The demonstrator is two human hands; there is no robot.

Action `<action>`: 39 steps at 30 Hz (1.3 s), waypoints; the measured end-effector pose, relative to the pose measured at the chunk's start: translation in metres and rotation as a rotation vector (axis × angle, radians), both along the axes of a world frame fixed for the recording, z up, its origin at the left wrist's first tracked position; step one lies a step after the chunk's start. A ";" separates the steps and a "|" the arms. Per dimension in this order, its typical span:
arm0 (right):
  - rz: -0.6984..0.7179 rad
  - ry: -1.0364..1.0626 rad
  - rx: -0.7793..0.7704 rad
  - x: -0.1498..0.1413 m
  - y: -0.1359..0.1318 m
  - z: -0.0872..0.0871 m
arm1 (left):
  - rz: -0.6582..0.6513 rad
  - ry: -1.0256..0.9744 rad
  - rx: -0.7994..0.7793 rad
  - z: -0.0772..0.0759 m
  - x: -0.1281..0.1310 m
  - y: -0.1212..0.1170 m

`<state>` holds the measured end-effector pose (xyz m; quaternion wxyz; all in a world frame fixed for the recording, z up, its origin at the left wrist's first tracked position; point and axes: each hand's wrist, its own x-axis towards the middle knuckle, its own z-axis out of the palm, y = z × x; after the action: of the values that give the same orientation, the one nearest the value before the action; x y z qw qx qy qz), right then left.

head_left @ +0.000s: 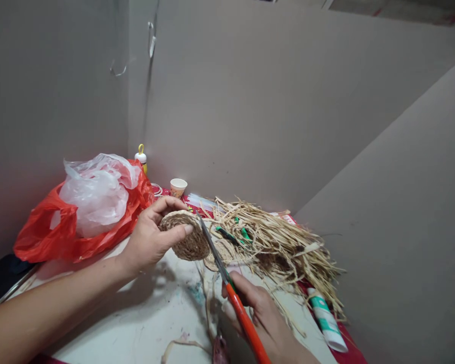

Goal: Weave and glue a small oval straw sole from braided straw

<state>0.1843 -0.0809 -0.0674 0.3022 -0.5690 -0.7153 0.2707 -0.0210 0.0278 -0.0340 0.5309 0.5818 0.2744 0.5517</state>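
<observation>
My left hand [151, 235] grips a round woven straw disc [191, 242], thumb on its face and fingers behind its upper rim. A pale strand runs along that rim. In my right hand [256, 308] is a pair of scissors [217, 258] with long grey blades and an orange handle. The blade tips point up and away, against or just in front of the disc's right edge; whether they touch it I cannot tell. Behind the blades, another woven straw disc [225, 250] lies on the white tabletop [129, 318].
A pile of loose straw [288, 242] covers the right back, with a green-handled tool [229, 235] beside it. Nearby lies a green-and-white tube [328, 321]. A red plastic bag [45, 227], a paper cup [178, 187] and a white-capped bottle [140, 156] stand at back left. Walls enclose the table.
</observation>
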 end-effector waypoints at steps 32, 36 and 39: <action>-0.096 0.318 -0.089 -0.006 -0.015 -0.035 | -0.054 0.007 0.023 -0.006 0.003 -0.003; -0.090 0.340 -0.087 -0.007 -0.017 -0.032 | -0.058 0.013 0.026 -0.009 0.003 -0.003; -0.067 0.327 -0.094 -0.006 -0.015 -0.029 | -0.053 0.030 0.028 -0.009 0.003 -0.003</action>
<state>0.1785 -0.0963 -0.0961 0.3962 -0.5545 -0.6238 0.3827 -0.0182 0.0246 -0.0425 0.5330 0.6044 0.2593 0.5323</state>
